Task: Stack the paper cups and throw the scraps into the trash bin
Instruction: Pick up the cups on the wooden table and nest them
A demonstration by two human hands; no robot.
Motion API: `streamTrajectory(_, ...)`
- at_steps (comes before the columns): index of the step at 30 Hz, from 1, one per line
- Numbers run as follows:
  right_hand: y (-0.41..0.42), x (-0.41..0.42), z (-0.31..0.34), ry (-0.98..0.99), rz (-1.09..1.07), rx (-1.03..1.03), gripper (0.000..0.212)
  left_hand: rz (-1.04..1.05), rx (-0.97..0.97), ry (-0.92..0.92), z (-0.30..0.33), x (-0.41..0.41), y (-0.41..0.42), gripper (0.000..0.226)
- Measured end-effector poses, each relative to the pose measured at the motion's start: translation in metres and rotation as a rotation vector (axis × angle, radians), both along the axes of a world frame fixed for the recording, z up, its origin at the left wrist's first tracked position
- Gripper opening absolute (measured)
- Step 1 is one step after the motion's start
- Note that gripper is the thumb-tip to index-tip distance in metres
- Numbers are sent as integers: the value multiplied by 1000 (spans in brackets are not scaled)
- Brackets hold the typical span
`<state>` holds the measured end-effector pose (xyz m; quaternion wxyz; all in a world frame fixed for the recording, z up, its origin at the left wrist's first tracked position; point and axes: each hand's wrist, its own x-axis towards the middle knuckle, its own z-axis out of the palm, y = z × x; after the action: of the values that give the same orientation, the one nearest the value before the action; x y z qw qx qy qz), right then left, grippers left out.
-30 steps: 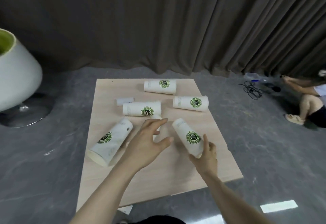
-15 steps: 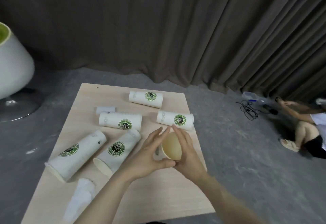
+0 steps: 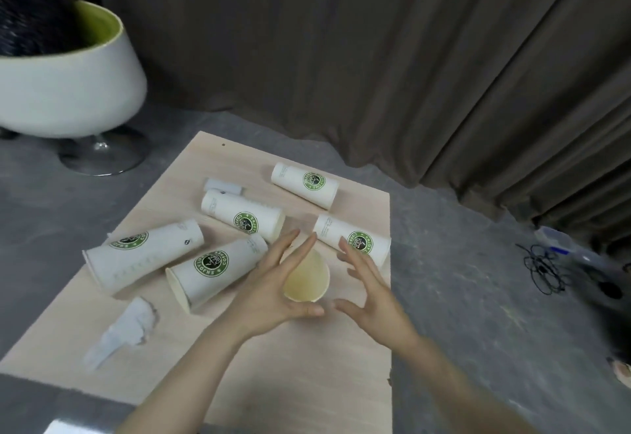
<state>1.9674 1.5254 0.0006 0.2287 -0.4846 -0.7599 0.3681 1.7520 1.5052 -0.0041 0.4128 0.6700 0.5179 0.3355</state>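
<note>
Nearest the camera, the left hand (image 3: 273,292) holds an upright paper cup (image 3: 306,276) standing on the wooden table (image 3: 300,375); its fingers run up the cup's left side and its thumb curls under the near rim. The cup's mouth faces up and its pale yellowish inside holds nothing. The right hand (image 3: 370,292) hovers just beside the cup on the right, fingers spread and loosely bent, thumb pointing toward the rim, gripping nothing.

The table is a pale, smooth board with a light grain. On its near left lies a crumpled white paper scrap (image 3: 124,329), torn and wrinkled. Beyond it two tall white cups lie on their sides, mouths toward the camera: the middle fallen cup (image 3: 215,268) and the left fallen cup (image 3: 143,256), each tapered and printed with a round green logo. Farther back lie the centre cup (image 3: 242,215), the right cup (image 3: 353,242) just behind the right hand's fingers, and the far cup (image 3: 305,184). A small white scrap (image 3: 222,186) sits beside the centre cup's base.

Past the table, a white tub chair (image 3: 68,92) with a green lining stands on a chrome foot on the grey floor (image 3: 461,297). Dark pleated curtains (image 3: 341,41) hang behind, and a tangled black cable (image 3: 543,268) lies at right.
</note>
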Motion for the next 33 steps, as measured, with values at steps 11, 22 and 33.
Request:
streamTrajectory(11, 140, 78, -64, -595, -164, -111, 101, 200, -75, -67, 7, -4, -10, 103)
streamTrajectory(22, 108, 97, -64, -426, -222, -76, 101, 177, -84, -93, -9, 10, -13, 100)
streamTrajectory(33, 62, 54, 120, 101, -116, 293, 72, 144, -133, -157, 1, 11, -21, 109)
